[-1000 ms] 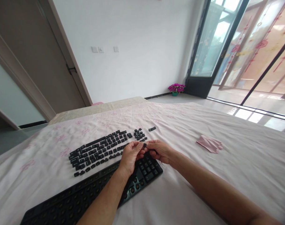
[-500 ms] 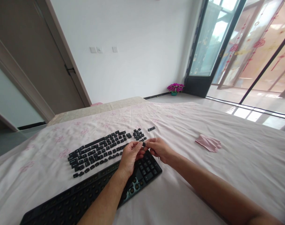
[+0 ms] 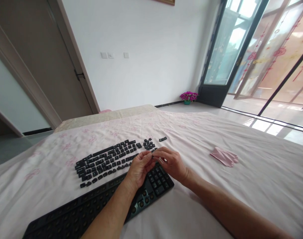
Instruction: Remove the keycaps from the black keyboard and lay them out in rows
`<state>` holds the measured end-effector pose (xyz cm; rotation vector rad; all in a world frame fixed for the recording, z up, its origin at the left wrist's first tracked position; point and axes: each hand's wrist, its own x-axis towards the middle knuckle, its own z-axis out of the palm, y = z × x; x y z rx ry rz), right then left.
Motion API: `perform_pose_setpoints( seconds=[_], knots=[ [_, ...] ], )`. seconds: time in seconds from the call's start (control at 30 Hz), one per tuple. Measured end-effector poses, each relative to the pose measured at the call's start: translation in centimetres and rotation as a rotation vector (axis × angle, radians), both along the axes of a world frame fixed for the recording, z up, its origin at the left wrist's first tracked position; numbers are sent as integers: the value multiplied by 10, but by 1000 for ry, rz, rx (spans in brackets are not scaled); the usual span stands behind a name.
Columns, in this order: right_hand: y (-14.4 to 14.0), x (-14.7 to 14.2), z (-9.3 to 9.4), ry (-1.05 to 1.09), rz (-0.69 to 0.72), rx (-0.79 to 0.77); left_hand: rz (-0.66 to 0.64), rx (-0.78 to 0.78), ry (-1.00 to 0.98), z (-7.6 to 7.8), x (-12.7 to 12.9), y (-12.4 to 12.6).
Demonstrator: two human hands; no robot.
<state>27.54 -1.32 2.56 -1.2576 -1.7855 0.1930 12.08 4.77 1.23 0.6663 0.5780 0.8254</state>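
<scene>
Above the upper right part of a black keyboard (image 3: pixel 74 209), my left hand (image 3: pixel 139 169) is closed, thumb and fingers pinching a small black keycap (image 3: pixel 152 156). My right hand (image 3: pixel 171 163) meets it from the right, its fingers closed at the same keycap, which they mostly cover. Most of the keyboard shows bare key sockets; the number pad (image 3: pixel 157 179) at its right end has several keys on. My left forearm crosses the keyboard and hides its middle. Loose keycaps (image 3: pixel 109 161) lie in rows just beyond it.
A smaller group of keycaps (image 3: pixel 148 144) and a short row of keycaps (image 3: pixel 163 139) lie beyond my hands. A pink glove-like cloth (image 3: pixel 224 156) rests at right on the pale flowered sheet (image 3: pixel 243 189). Potted purple flowers (image 3: pixel 188 97) stand by the far wall.
The view has shifted slightly, so the scene sits a little lower and further right. My right fingers have curled over the keycap, which shows less than before. Both hands stay together.
</scene>
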Motion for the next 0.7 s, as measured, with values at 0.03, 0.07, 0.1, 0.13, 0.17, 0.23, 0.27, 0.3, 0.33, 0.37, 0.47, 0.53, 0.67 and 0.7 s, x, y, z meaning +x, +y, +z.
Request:
perform_pose_setpoints(
  seconds=[0.03, 0.07, 0.1, 0.13, 0.17, 0.23, 0.27, 0.3, 0.33, 0.37, 0.47, 0.53, 0.67, 0.7],
  knots=[
    [2, 0, -1, 68, 14, 13, 1, 8, -6, 1, 0, 0],
    [5, 0, -1, 133, 17, 20, -1, 20, -13, 1, 0, 0],
    [7, 0, -1, 191, 11, 18, -4, 33, -23, 2, -1, 0],
    [9, 1, -1, 236, -2, 6, -14, 47, -35, 2, -1, -1],
    [11, 1, -1, 266, -12, -13, -27, 59, -48, 2, -1, -1],
    [13, 1, 1, 276, -10, -74, -58, 78, -64, 2, -2, -1],
    [13, 1, 2, 264, -2, -106, -73, 84, -67, 2, -2, -1],
    [12, 1, 3, 244, 8, -134, -84, 87, -65, 1, -2, -1],
    [12, 0, 6, 224, 18, -153, -91, 87, -59, 1, -2, -1],
    [10, 0, 8, 205, 27, -165, -95, 88, -53, 1, -2, -1],
    [11, 6, 15, 193, 24, -167, -81, 103, -12, 2, -1, -2],
    [18, 21, 18, 218, -37, -191, -12, 189, 53, 4, -1, -4],
    [44, 75, 12, 222, -321, -300, 233, 530, 291, 4, -3, -6],
    [51, 90, 8, 166, -395, -315, 273, 585, 347, 3, -3, -6]
  ],
)
